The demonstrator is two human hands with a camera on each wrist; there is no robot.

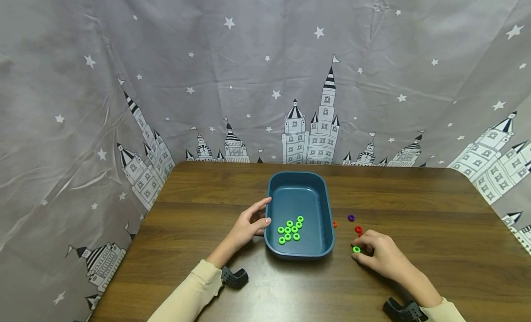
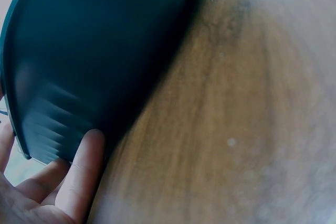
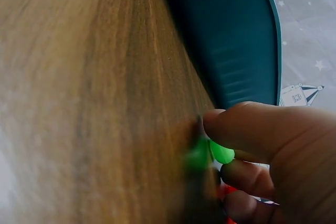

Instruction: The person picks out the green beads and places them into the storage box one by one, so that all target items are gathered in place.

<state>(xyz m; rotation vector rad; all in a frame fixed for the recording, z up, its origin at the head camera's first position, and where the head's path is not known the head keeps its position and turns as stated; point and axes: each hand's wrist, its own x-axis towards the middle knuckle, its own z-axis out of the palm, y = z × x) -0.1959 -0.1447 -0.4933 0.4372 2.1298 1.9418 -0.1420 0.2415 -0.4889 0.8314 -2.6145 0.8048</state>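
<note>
A blue-teal rectangular tray [image 1: 299, 255] stands in the middle of the table. Several light-green rings [image 1: 288, 230] lie on its floor, toward the near left. My left hand [image 1: 249, 225] touches the tray's left side, its fingertips against the outer wall and rim; in the left wrist view the fingers [image 2: 86, 166] lie along that wall. To the right of the tray, my right hand [image 1: 381, 253] pinches a green ring [image 1: 356, 250] between thumb and fingers, low over the table. In the right wrist view that ring [image 3: 222, 151] shows partly, hidden behind the thumb.
Red rings [image 1: 358, 229] lie just beyond my right hand, one partly covered by it. Farther back is a purple ring [image 1: 351, 217]. An orange ring [image 1: 334, 224] sits against the tray's right side. Behind the wooden table [image 1: 215, 188] hangs a grey cloth [image 1: 249, 45] printed with castles.
</note>
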